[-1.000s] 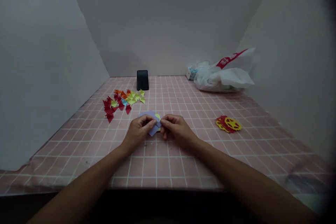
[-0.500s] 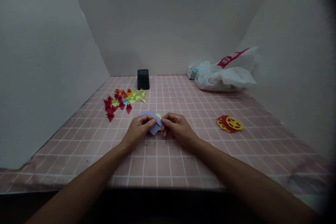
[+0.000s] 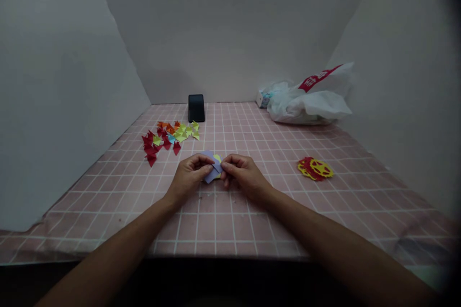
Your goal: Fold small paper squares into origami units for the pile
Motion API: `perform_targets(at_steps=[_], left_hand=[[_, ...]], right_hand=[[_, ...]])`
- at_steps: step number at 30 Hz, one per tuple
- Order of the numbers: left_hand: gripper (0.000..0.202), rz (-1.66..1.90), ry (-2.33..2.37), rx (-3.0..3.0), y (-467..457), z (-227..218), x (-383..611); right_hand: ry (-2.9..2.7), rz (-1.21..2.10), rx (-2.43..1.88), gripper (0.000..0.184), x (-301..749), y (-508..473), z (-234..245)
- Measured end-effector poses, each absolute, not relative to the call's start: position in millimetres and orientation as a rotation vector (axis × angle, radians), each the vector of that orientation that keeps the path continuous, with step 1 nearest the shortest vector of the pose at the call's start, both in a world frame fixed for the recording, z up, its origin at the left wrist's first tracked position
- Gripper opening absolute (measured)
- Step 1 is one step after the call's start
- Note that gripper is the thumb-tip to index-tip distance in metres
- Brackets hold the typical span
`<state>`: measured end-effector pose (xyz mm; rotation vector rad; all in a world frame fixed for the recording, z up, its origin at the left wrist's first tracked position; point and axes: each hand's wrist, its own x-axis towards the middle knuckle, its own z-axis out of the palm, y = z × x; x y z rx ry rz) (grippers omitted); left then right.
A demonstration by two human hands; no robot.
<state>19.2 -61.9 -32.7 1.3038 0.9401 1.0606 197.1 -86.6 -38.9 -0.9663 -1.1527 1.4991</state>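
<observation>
Between my hands is a piece of purple paper [image 3: 212, 176], partly folded, just above the table. My left hand [image 3: 191, 172] pinches its left side between thumb and fingers. With thumb and forefinger, my right hand [image 3: 240, 171] grips a corner on the right side. Some yellow paper [image 3: 217, 158] shows behind or under the purple piece; my fingers hide most of it. Small folded paper figures [image 3: 167, 140] in red, orange, yellow and blue lie in a group beyond my left hand.
A black phone [image 3: 196, 108] leans upright near the back wall. At the back right lies a white plastic bag [image 3: 309, 105] beside a small box [image 3: 262, 99]. Red and yellow star-cut discs [image 3: 317, 169] are piled to the right. A pink checked cloth [image 3: 216, 235] covers the table.
My left hand has shifted slightly over the purple paper, and less of the paper's left part shows now. The right hand stays nearly in place at its corner.
</observation>
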Motion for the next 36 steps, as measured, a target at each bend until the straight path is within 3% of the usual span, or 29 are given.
perform_targets(at_steps=[11, 26, 36], left_hand=[[0.016, 1.046, 0.966, 1.382, -65.8, -28.9, 21.0], [0.029, 0.881, 1.017, 1.498, -62.2, -35.7, 18.7], [0.027, 0.891, 1.004, 1.531, -61.4, -38.1, 17.7]], right_hand=[[-1.138, 1.65, -0.919, 0.02, 198.1, -86.8, -40.0], [-1.245, 1.463, -1.012, 0.017, 195.0, -89.1, -39.3], [-1.245, 1.462, -1.042, 0.017, 194.2, -90.0, -37.4]])
